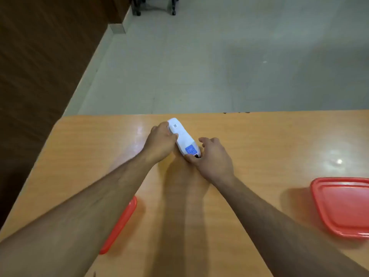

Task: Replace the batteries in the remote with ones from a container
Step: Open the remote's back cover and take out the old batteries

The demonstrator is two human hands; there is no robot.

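A white remote (182, 137) lies back side up near the far edge of the wooden table (269, 148), with a blue label at its near end and a small code sticker at its far end. My left hand (160, 141) grips the remote's far half from the left. My right hand (211, 156) holds the near end, thumb pressed at the bottom edge by the blue label, fingers spread on the right side. A red-lidded container (345, 206) sits at the right. Another red lid or container (119, 226) shows partly under my left forearm.
The table's far edge runs just beyond the remote, with pale tiled floor behind it. A dark wooden wall stands at the left. Chair wheels (155, 7) show at the top of the floor.
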